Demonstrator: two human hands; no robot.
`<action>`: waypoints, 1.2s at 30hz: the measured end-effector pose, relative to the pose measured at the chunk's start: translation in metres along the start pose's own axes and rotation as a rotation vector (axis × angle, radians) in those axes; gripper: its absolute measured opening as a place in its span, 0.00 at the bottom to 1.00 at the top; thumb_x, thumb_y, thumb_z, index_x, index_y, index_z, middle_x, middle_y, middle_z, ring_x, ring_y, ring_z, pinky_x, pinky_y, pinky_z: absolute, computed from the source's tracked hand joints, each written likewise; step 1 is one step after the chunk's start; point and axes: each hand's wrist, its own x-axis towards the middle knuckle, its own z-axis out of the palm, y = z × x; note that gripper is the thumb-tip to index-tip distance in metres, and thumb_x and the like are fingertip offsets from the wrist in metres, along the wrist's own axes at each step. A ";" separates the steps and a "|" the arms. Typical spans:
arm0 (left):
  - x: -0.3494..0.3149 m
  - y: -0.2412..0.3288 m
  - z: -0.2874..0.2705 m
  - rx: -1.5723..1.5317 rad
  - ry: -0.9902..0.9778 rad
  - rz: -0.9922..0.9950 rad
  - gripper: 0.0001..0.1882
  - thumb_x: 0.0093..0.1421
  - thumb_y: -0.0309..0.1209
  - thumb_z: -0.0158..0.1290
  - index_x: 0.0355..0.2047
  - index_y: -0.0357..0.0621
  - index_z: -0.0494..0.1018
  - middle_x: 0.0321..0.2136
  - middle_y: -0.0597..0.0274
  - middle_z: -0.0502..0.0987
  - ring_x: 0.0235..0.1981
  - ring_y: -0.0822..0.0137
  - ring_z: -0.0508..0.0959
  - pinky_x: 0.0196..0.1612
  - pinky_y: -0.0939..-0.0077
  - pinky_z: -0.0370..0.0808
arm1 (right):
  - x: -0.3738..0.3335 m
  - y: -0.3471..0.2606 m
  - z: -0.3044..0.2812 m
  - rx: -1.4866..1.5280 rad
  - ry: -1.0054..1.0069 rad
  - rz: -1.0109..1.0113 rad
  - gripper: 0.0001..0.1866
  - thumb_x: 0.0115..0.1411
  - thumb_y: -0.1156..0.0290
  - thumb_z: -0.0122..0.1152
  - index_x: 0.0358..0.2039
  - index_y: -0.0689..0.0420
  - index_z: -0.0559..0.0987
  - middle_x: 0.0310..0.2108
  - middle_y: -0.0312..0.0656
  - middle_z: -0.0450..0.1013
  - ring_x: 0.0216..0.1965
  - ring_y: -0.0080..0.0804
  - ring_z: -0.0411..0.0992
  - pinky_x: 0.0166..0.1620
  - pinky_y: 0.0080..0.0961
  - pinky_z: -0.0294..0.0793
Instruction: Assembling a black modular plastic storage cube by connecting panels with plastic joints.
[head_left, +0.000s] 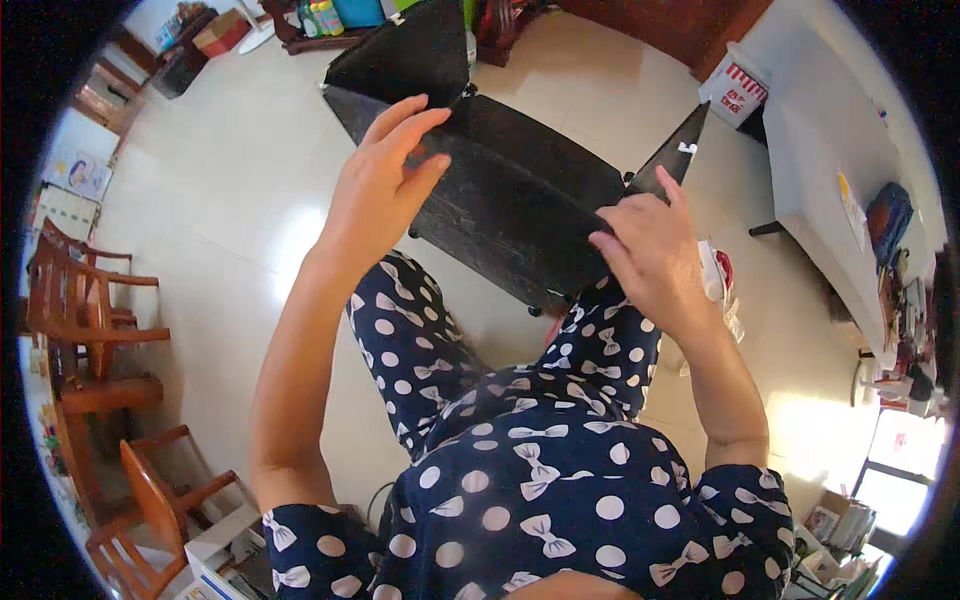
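Box of black panels (pixel 510 210) sits before the person's legs (pixel 405 325), pale floor (pixel 230 200) around it; left hand (pixel 385 175), fingers parted and empty, hangs over its left end; right hand (pixel 655 255), fingers half curled, is at its right end, grip impossible to tell; wooden chair (pixel 95 305) stands leftward.
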 end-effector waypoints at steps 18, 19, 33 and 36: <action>-0.063 -0.216 0.028 -0.182 0.146 -0.612 0.24 0.59 0.32 0.53 0.56 0.38 0.69 0.52 0.47 0.75 0.51 0.54 0.76 0.53 0.67 0.71 | 0.000 0.095 -0.016 0.098 -0.040 0.029 0.09 0.53 0.79 0.62 0.36 0.60 0.77 0.37 0.42 0.74 0.44 0.39 0.72 0.66 0.48 0.52; -0.068 -0.228 0.035 -0.085 0.033 -0.655 0.25 0.58 0.32 0.52 0.56 0.37 0.68 0.52 0.45 0.73 0.55 0.51 0.73 0.57 0.64 0.69 | 0.000 0.101 -0.021 0.099 -0.075 0.047 0.11 0.53 0.80 0.62 0.38 0.60 0.77 0.41 0.43 0.74 0.48 0.39 0.71 0.67 0.48 0.49; -0.056 -0.278 0.165 -0.241 0.094 -0.785 0.24 0.55 0.33 0.57 0.52 0.40 0.71 0.44 0.43 0.77 0.49 0.47 0.75 0.51 0.60 0.71 | 0.011 0.104 -0.033 0.056 -0.227 0.204 0.14 0.54 0.81 0.59 0.43 0.59 0.77 0.45 0.43 0.74 0.52 0.38 0.70 0.68 0.47 0.49; -0.041 -0.265 0.165 -0.148 -0.007 -0.771 0.17 0.56 0.34 0.58 0.45 0.40 0.75 0.38 0.44 0.79 0.40 0.47 0.78 0.44 0.59 0.73 | 0.042 0.058 -0.036 -0.035 -0.303 0.353 0.18 0.55 0.79 0.60 0.48 0.58 0.76 0.46 0.44 0.74 0.51 0.38 0.71 0.65 0.42 0.57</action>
